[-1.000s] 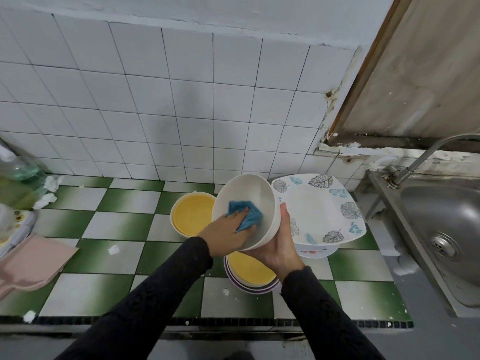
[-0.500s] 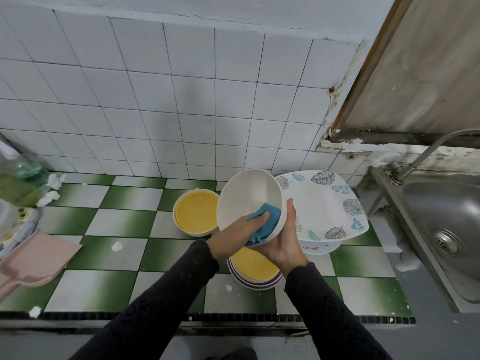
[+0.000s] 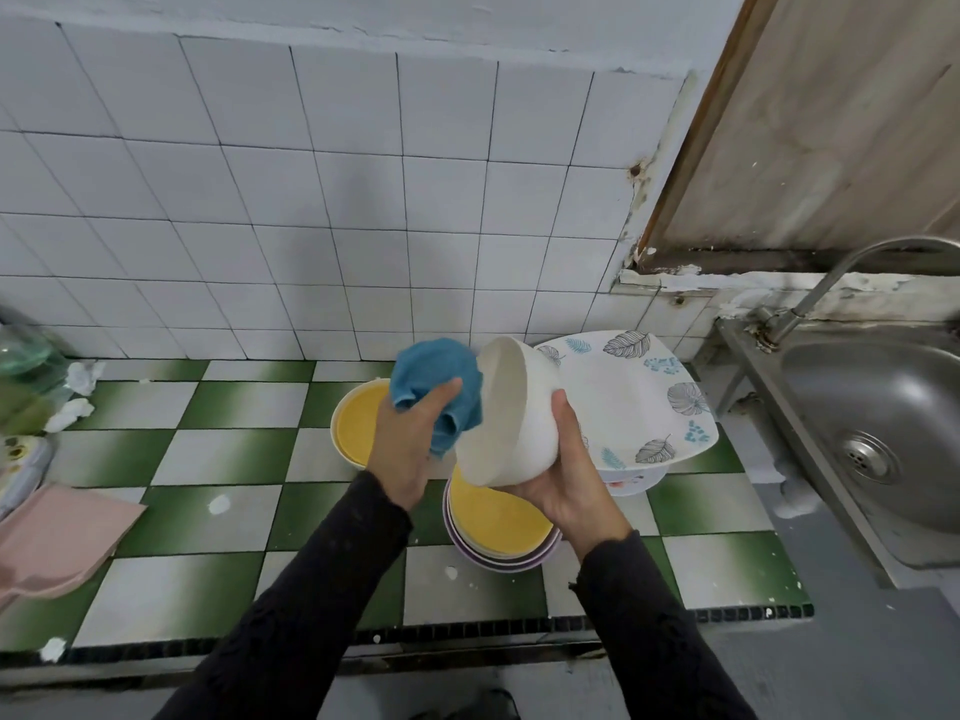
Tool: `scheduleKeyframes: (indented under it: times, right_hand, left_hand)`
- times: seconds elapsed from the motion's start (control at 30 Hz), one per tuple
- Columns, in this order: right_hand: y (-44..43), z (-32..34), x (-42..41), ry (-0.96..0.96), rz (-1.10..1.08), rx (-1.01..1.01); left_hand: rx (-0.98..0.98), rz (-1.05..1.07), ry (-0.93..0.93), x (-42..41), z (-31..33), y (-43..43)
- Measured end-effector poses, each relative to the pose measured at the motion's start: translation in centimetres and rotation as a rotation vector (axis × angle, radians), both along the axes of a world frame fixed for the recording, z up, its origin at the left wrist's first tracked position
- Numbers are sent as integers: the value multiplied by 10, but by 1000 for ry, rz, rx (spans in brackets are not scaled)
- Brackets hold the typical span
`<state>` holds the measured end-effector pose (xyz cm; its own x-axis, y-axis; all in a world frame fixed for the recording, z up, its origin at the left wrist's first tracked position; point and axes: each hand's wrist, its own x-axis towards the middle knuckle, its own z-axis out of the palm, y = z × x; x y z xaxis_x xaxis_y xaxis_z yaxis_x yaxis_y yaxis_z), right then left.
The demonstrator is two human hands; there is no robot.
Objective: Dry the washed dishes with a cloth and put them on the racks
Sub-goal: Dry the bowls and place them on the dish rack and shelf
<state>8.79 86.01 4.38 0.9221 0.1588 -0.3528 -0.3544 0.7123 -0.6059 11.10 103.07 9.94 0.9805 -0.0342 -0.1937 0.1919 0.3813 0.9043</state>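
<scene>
Drying of a plain white round bowl (image 3: 511, 418) is the step in hand, as I judge it; the bowl is held in the air above the green-and-white tiled counter (image 3: 234, 449), tipped on its side with its mouth turned to the left; the right hand (image 3: 566, 475) cups it from below and behind, fingers curled round its base and thumb laid up its outer wall; the left hand (image 3: 410, 444) grips a bunched blue cloth (image 3: 436, 387), fingers closed into the folds, the cloth right at the bowl's rim and outside the hollow, though whether it touches the rim I cannot tell; just beneath the bowl sits a stack of round dishes with a yellow inside and purple edges (image 3: 493, 517); beside it to the left stands a round bowl with a yellow inside and pale wall (image 3: 356, 423); to the right a white square plate printed with grey and blue leaves (image 3: 628, 402) rests tilted on another dish; further right lies a steel sink (image 3: 893, 402); at the far left a pink flat plastic piece (image 3: 57, 532) lies on the counter; no rack shows in view, so by my reading nothing visible has been racked, and several dishes on the counter remain to be dried and put away.
</scene>
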Motion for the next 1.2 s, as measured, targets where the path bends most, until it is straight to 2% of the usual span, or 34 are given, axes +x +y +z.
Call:
scheduleKeyframes:
  times: [0.17,0.3,0.5,0.7,0.83,1.2]
  right_hand:
    - [-4,21,-9,-26,-131,-338]
    - [-16,29,-20,-57,-238,-478]
    - [-54,40,-52,30,-475,-619]
    - [-126,53,-121,38,-716,-667]
    - [-167,53,-158,109,-847,-691]
    - [-354,67,-321,190,-1125,-838]
  left_hand:
    - [463,-2,-209,11,-10,-2]
    - [663,-108,-352,15,-13,-18]
    - [650,-243,-417,7,-3,-72]
    - [657,-411,-433,-24,3,-152]
    - [649,-472,-454,-49,3,-204]
    - [527,-753,-548,-170,18,-429]
